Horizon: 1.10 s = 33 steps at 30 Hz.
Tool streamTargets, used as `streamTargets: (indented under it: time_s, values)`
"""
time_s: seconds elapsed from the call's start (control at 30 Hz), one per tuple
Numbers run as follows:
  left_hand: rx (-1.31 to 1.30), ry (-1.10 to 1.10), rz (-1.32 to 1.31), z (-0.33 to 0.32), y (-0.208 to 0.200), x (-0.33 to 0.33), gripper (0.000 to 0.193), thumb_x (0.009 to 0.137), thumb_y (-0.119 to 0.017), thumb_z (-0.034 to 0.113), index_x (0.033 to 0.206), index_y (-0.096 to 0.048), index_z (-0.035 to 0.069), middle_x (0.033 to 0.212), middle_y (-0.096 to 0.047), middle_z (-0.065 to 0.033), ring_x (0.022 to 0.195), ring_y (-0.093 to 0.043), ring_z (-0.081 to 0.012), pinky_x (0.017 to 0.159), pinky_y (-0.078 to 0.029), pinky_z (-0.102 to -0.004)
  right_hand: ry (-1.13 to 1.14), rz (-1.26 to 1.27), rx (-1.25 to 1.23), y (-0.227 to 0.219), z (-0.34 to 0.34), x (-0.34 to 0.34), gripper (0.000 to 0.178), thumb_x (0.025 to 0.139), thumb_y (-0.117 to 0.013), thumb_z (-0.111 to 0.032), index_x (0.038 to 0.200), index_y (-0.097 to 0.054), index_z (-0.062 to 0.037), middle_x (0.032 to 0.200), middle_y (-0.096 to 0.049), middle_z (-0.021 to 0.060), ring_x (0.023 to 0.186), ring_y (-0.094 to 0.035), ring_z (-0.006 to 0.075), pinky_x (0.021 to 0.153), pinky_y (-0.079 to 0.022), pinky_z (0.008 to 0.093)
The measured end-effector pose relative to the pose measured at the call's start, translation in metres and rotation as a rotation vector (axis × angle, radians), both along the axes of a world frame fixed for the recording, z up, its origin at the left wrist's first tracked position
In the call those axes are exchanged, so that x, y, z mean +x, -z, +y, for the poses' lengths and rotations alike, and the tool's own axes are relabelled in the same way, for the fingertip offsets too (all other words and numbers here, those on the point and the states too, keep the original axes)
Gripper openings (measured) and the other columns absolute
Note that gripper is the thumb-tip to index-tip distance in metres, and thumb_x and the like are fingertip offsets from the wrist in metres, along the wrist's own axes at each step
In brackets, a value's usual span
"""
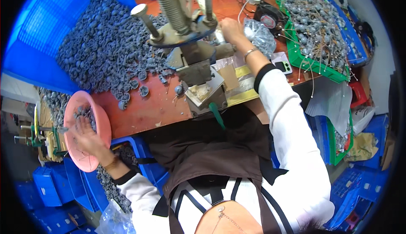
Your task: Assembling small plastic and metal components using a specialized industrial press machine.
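Note:
My left hand (88,137) is over the pink plastic basin (107,126), its fingers spread and apparently holding nothing. Small grey parts lie in the basin. My right hand (231,31) is closed in a fist beside the upper body of a metal hand press (192,52); whatever its fingers wrap round is hidden. The press has a thick threaded screw and two tall bolts. Under its head sits a pale block (205,91), with one small round grey part (179,90) close to its left side. A green handle-like piece (217,114) sticks out at the front.
A large heap of grey cup-shaped parts (105,43) covers the table's left, spilling from a blue crate (34,60). At right, a green tray (296,52) holds wired parts. A clear plastic bag (260,37), small fan (268,16) and phone-like device (283,67) lie nearby.

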<state>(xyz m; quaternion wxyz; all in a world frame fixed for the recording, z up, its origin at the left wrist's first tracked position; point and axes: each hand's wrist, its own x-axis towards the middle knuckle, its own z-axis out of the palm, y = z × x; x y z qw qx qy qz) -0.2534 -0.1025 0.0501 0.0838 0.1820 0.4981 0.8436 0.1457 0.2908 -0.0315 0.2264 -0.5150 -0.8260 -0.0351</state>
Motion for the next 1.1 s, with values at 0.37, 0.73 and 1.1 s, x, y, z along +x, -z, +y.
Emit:
streamTargets:
  time_s: [0.37, 0.73, 1.1]
  values:
    - [-1.113, 0.017, 1.183, 0.108, 0.083, 0.114, 0.024, 0.079, -0.067, 0.020, 0.097, -0.065, 0.004, 0.107, -0.062, -0.0135, 0.091, -0.057, -0.0333, 0.077, -0.047, -0.0412, -0.378, 1.180, -0.562, -0.087, -0.107, 0.039, 0.027, 0.089, -0.062, -0.024, 0.073, -0.067, -0.0025, 0.069, -0.065, 0.0022, 0.059, -0.056, 0.0059, 0.052, -0.040, 0.0206]
    - [-0.034, 0.858, -0.513, 0.094, 0.073, 0.185, 0.026, 0.092, -0.050, 0.001, 0.117, -0.053, -0.005, 0.117, -0.057, -0.0158, 0.109, -0.057, -0.0250, 0.097, -0.048, -0.0346, -0.920, 1.672, -0.515, -0.126, -0.111, 0.084, 0.025, 0.095, -0.042, -0.018, 0.073, -0.041, -0.0071, 0.119, -0.056, 0.0269, 0.106, -0.061, 0.0316, 0.071, -0.053, 0.0304]
    - [-0.507, 0.668, 1.028, 0.111, 0.076, 0.240, 0.028, 0.079, -0.067, 0.008, 0.105, -0.062, 0.001, 0.093, -0.060, -0.0141, 0.079, -0.055, -0.0302, 0.071, -0.044, -0.0348, -1.036, 1.688, -0.398, -0.165, -0.196, 0.101, 0.026, 0.087, -0.065, -0.012, 0.087, -0.039, -0.0077, 0.078, -0.043, 0.0053, 0.075, -0.049, 0.0160, 0.067, -0.045, 0.0269]
